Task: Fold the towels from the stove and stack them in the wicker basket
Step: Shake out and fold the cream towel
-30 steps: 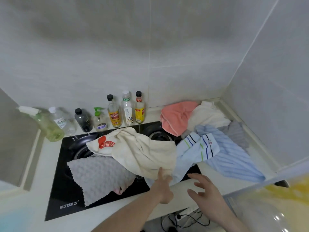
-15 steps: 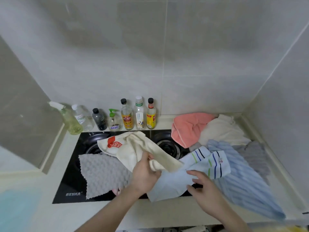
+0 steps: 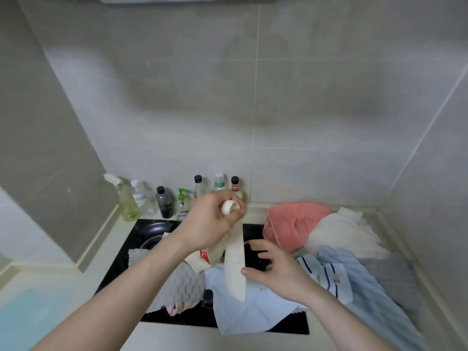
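My left hand (image 3: 211, 220) grips a corner of the cream towel (image 3: 234, 262) and holds it up above the black stove (image 3: 152, 229); the cloth hangs down in a narrow strip with a red logo near its lower part. My right hand (image 3: 274, 271) reaches to the hanging strip with fingers spread, thumb at its edge. Under it lie a pale blue cloth (image 3: 253, 307), a grey bobbled cloth (image 3: 182, 287), a white striped towel (image 3: 326, 274), a blue ribbed towel (image 3: 374, 300), a pink towel (image 3: 291, 224), a white towel (image 3: 347, 234) and a grey towel (image 3: 395, 274). No wicker basket is in view.
Several bottles (image 3: 164, 203) and a spray bottle (image 3: 124, 198) stand in a row along the back wall behind the stove. A stove knob (image 3: 207, 296) pokes out between the cloths. Tiled walls close the corner on the right. A light counter (image 3: 50, 300) runs to the left.
My left hand has pulled the cream towel up off the stove, so it now hangs. My right hand moved from the striped towel to the hanging strip. The view tilted upward.
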Demonstrator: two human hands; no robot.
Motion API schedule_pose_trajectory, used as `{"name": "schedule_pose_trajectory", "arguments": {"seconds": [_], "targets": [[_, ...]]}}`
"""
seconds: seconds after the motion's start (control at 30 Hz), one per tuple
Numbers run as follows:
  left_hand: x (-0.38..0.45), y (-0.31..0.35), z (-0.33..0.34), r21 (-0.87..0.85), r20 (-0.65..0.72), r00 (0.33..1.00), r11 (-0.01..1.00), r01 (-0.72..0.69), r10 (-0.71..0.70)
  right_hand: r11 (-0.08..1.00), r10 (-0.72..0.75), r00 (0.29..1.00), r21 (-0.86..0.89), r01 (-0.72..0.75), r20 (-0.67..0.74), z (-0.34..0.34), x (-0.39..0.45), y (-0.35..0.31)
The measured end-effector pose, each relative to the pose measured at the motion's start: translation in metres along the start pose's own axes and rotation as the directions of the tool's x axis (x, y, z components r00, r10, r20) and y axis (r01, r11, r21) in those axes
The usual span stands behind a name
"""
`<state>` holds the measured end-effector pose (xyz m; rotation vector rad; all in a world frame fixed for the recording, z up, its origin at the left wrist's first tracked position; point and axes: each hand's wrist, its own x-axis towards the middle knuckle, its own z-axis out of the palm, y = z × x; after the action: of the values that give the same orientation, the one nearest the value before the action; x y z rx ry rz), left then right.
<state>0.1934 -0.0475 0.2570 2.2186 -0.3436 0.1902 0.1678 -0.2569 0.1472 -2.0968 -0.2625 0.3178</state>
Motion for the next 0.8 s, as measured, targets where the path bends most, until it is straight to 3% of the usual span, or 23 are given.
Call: {"name": "schedule_pose_trajectory", "arguments": {"seconds": [0.2,0.43,0.67,0.8], "targets": [[0.007,0.036,-0.011,0.016,-0.065,0.998,1.000,-0.022,0.023,0.993,-0.118,0.993,-0.032,0.118,0.004,-0.016,0.010,-0.045],[0.007,0.037,-0.038,0.085,-0.227,0.972,0.995,-0.046,0.064,0.992,-0.089,0.979,-0.108,0.070,-0.183,-0.054,0.017,-0.027],[0.017,0.024,-0.062,0.227,-0.322,0.944,0.974,0.006,0.070,0.958,-0.278,0.911,-0.161,0.238,-0.304,-0.115,0.018,-0.051],[0.015,0.022,-0.068,0.274,-0.311,0.946,0.962,0.000,0.089,0.927,-0.357,0.888,-0.225,0.300,-0.288,-0.131,0.015,-0.063]]}}
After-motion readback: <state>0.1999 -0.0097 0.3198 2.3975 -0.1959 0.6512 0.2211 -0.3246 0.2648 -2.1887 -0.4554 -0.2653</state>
